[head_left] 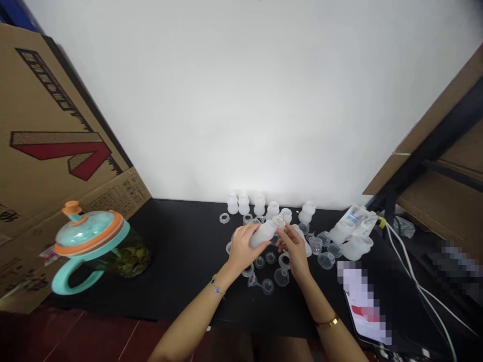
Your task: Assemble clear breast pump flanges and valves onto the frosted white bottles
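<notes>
Right now, the left hand (243,249) curls around a frosted white plastic baby bottle (262,234), held tilted above the black bench (177,266), its clear top pointing up and right. The right hand (294,249), fingers loosely spread, sits just below that top, over scattered clear silicone nipples (281,277).

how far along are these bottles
A row of upright bottles along the back looks done. The left hand grips a bottle, the right hand at its top. Loose clear teats and rings still lie on the black table.
</notes>
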`<state>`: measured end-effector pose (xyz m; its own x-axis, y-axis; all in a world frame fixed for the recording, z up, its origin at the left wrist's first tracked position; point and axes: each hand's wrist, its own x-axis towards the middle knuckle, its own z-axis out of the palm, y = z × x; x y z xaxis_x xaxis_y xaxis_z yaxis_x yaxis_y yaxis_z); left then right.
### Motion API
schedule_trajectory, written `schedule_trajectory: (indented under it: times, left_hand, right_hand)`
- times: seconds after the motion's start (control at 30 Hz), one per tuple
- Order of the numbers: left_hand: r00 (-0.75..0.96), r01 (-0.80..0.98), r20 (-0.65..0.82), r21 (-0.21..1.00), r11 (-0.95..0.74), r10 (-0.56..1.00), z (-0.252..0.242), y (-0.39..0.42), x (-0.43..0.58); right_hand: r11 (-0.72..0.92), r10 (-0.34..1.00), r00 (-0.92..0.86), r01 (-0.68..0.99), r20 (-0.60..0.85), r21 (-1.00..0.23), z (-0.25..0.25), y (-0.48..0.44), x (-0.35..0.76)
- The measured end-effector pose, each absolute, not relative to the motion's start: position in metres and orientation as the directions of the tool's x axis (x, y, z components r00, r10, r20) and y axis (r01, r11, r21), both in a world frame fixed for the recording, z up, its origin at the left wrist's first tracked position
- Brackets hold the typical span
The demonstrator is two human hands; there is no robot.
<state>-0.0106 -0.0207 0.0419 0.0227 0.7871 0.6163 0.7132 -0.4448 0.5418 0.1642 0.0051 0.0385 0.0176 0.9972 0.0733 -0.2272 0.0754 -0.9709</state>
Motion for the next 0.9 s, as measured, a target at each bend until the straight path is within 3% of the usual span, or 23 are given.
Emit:
schedule_trajectory:
  times: [0.9]
  left_hand:
    - [0.036, 0.730, 0.645, 0.504, -0.461, 0.763, 0.0398, -0.0214, -0.0084]
  right_hand:
    - [0.051, 0.997, -0.041, -0.228, 0.062, -0.972, 0.0386, 0.0047, 0.1633]
